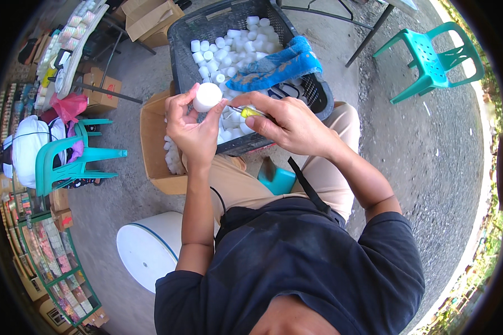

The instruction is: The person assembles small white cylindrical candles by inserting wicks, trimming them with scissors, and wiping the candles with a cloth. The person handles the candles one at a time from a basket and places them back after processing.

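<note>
Dark-sleeved shoulders and a navy shirt fill the bottom of the view, and both bare forearms rise from them toward the middle. Held up in front of the person, the left hand (191,127) pinches a small white cap (207,96) between thumb and fingertips, the cap sitting at the top of the grip with its round face turned toward the camera. Just to its right, the right hand (289,124) is closed around a yellow-handled tool (250,112), whose thin metal tip points left and reaches the cap's edge. The handle pokes out between thumb and forefinger.

Behind both hands a dark plastic crate (184,39) rests on the person's lap, its floor heaped with many more white caps. A blue cloth (276,67) is draped over the crate's right rim. Left of the knees stands an open cardboard box (152,145) with a few white caps inside. A white drum (148,251) sits on the concrete by the left elbow. Teal plastic chairs stand far left (67,162) and upper right (430,58).
</note>
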Motion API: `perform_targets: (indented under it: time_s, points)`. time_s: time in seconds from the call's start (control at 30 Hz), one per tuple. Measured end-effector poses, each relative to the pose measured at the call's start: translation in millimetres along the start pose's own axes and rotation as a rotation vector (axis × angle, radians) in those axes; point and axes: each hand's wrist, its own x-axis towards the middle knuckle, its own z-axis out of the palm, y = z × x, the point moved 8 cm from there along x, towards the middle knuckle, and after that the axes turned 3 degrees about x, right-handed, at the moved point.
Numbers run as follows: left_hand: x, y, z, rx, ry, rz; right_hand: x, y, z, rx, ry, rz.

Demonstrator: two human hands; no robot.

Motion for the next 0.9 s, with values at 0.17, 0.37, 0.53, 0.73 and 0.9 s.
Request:
perform_targets:
  time_s: [0.17, 0.37, 0.53, 0.73, 0.9]
  points:
    - [1.6, -46.7, 8.4, -0.208, -0.073, -0.315, 22.9, 43.1, -4.8, -0.151, 0.096, 0.053]
    - [-32.6, -109.9, 14.2, -0.600, -0.146, -0.881, 51.9, 119.0, 35.4, -0.534, -0.013, 0.072]
    - [-41.7, -98.8, 6.2, -0.385, -0.237, -0.785, 41.6, 67.6, 21.9, -0.109, 0.054, -0.027]
    - [-19.2, -27.1, 26.2, -0.139, -0.324, -0.278, 28.8, 25.4, 21.7, -0.225, 0.029, -0.067]
    - [-22.3, -22.5, 27.8, -0.292, -0.252, -0.223, 22.1, 10.7, 19.3, -0.157, 0.092, -0.121]
